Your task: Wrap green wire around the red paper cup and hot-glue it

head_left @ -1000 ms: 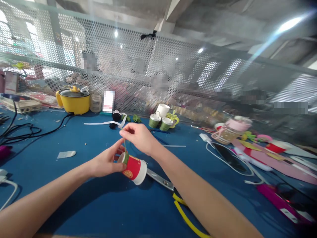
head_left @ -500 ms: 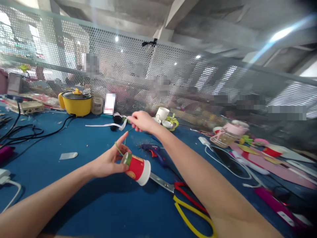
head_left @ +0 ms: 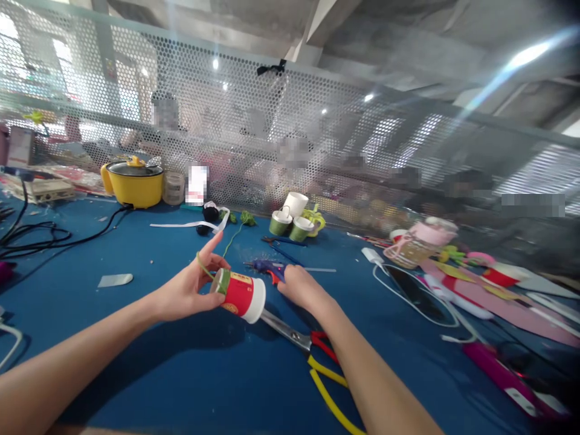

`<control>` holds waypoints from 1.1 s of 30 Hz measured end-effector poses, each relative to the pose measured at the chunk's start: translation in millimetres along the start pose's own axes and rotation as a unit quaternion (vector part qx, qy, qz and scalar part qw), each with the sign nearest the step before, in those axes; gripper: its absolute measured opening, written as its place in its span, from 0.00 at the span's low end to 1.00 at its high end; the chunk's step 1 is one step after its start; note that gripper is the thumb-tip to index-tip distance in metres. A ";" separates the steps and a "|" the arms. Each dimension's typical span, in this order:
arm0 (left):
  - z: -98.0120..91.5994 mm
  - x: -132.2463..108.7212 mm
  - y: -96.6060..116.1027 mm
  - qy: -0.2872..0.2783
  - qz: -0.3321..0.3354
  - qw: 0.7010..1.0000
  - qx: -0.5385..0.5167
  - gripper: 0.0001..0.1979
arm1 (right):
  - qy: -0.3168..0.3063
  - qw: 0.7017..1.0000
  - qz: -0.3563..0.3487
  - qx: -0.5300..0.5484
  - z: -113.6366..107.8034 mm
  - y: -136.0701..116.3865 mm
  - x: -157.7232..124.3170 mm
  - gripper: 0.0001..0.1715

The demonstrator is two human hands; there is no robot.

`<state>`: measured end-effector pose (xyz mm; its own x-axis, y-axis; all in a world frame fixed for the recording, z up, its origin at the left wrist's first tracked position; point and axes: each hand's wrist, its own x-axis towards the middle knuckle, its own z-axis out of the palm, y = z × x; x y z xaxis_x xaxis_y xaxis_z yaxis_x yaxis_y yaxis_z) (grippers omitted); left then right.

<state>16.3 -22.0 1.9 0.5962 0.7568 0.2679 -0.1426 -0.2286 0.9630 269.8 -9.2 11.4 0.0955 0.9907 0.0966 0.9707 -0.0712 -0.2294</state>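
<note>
My left hand (head_left: 193, 289) grips a red and white paper cup (head_left: 240, 296), tilted on its side, by its narrow end. Green yarn (head_left: 223, 281) is wrapped round that end, and a loop of it passes over my raised index finger. The strand runs back to a small green yarn ball (head_left: 248, 218). My right hand (head_left: 301, 287) is closed round the handle of a blue glue gun (head_left: 267, 266) with a red trigger, which lies on the table. Scissors (head_left: 294, 338) with red and yellow handles lie below the cup, partly hidden by my right forearm.
Two small green-wrapped cups (head_left: 302, 229) and a white cup (head_left: 296, 204) stand at the back. A yellow electric pot (head_left: 136, 184) is back left. On the right lie a phone (head_left: 414, 293), cables and a purple power strip (head_left: 498, 377). A mesh partition (head_left: 235, 133) closes the rear.
My right hand has let go of the green yarn and come down to the right onto the glue gun. The cup in my left hand has shifted slightly left and up in view.
</note>
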 end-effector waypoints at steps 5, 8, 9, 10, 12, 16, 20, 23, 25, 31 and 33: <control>-0.5 -0.9 2.5 -0.006 0.015 1.000 0.002 0.49 | -0.017 0.996 0.039 0.082 1.2 7.8 2.0 0.14; -1.2 -0.7 3.7 -0.008 0.023 1.000 -0.002 0.49 | -0.020 0.985 0.064 0.159 -5.2 5.1 1.1 0.07; -1.7 -0.6 3.4 -0.010 0.026 1.000 -0.003 0.49 | -0.020 0.980 0.066 0.184 -9.4 2.9 -0.1 0.06; -2.3 -0.4 2.8 -0.011 0.031 0.999 -0.002 0.49 | -0.018 0.977 0.063 0.204 -14.4 0.1 -2.0 0.05; -4.0 0.3 0.6 -0.015 0.043 0.999 0.004 0.48 | -0.011 0.965 0.047 0.257 -25.4 -6.2 -7.9 0.03; -8.3 2.0 -3.8 -0.022 0.055 0.998 0.012 0.48 | -0.019 0.914 -0.002 0.405 -40.5 -19.4 -27.7 0.12; -12.8 3.9 -5.9 -0.016 0.049 0.998 0.027 0.48 | -0.057 0.906 -0.032 0.417 -42.1 -28.4 -50.7 0.16; -16.3 4.9 -7.5 -0.012 0.043 0.998 0.041 0.48 | -0.069 0.922 -0.043 0.379 -42.2 -32.4 -64.8 0.15; -18.0 5.2 -8.4 -0.006 0.037 0.998 0.051 0.49 | -0.052 0.942 -0.056 0.326 -42.9 -34.5 -71.5 0.14; -20.0 6.1 -10.8 0.000 0.033 0.997 0.063 0.49 | 0.020 0.967 -0.142 0.209 -42.1 -37.7 -80.6 0.12; -20.2 6.4 -11.5 -0.001 0.034 0.998 0.055 0.49 | 0.026 0.972 -0.143 0.185 -41.6 -38.8 -82.2 0.11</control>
<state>5.9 -2.2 -6.9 0.5892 0.7363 0.3326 -0.0956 -0.3452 0.9336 233.5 -92.6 52.6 -0.1453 0.9561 0.2547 0.8141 0.2618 -0.5184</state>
